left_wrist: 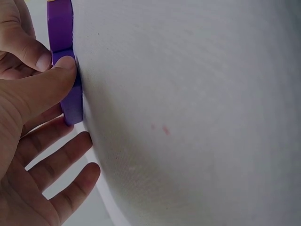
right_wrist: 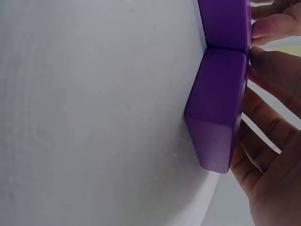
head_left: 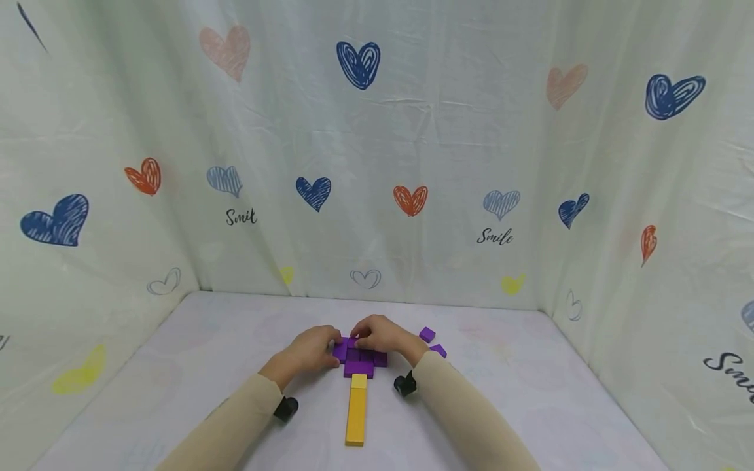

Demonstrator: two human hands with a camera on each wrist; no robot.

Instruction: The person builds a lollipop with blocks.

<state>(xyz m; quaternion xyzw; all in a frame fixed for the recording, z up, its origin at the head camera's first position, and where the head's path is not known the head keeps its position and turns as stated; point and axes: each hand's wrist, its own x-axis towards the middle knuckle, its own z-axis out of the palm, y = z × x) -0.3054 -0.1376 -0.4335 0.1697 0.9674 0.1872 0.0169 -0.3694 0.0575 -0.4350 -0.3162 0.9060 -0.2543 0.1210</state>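
Flat purple blocks lie fitted together on the white table, with a wide purple block at the near side. My left hand holds the left edge of the group. Its thumb presses a purple block in the left wrist view, the fingers spread behind. Over the far side of the group, my right hand pinches a small purple block, partly hidden by its fingers. In the right wrist view, a slant-ended purple block stands close beside that hand. A yellow strip runs from the group toward me.
Two loose purple pieces, a small block and an angled block, lie right of the group. A white curtain printed with hearts surrounds the table. Black wrist cameras sit under both sleeves.
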